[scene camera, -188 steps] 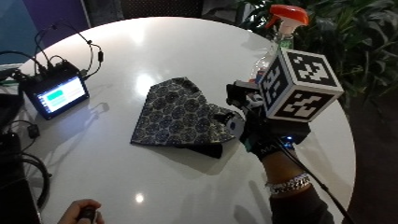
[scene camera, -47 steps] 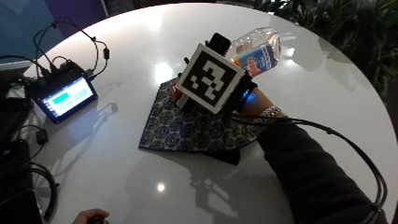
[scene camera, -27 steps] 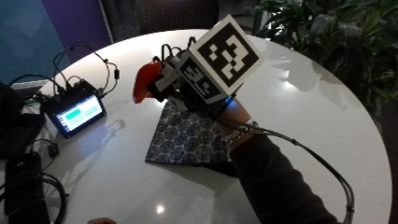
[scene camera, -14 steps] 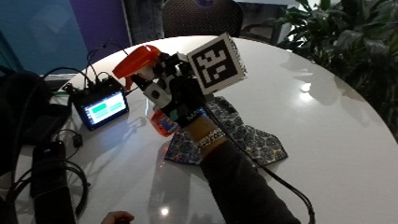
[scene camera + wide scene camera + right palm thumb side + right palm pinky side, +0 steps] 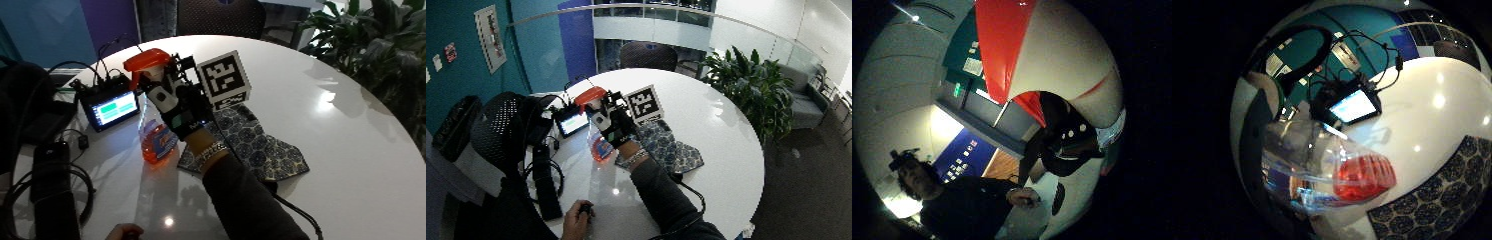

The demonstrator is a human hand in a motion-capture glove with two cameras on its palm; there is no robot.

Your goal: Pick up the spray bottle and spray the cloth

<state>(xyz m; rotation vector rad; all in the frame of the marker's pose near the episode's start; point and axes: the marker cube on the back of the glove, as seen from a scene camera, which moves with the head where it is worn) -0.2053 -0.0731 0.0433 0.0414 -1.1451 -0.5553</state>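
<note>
Holding the spray bottle [image 5: 154, 117] up by its neck with curled fingers, the right hand [image 5: 174, 107] keeps it at the cloth's [image 5: 256, 147] nine o'clock edge. The nozzle seems to face ten o'clock, toward the little screen [image 5: 113, 106], so a squeeze could wet that instead.

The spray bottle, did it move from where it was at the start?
Yes. The spray bottle left the table's plant side and is now held up beside the small screen, across the cloth.

I held the clear plastic spray bottle with an orange trigger head [image 5: 154, 107] above the round white surface [image 5: 346, 130], between the small lit monitor [image 5: 112, 107] and the patterned dark-blue cloth [image 5: 263, 147], which lay on that surface.
</note>
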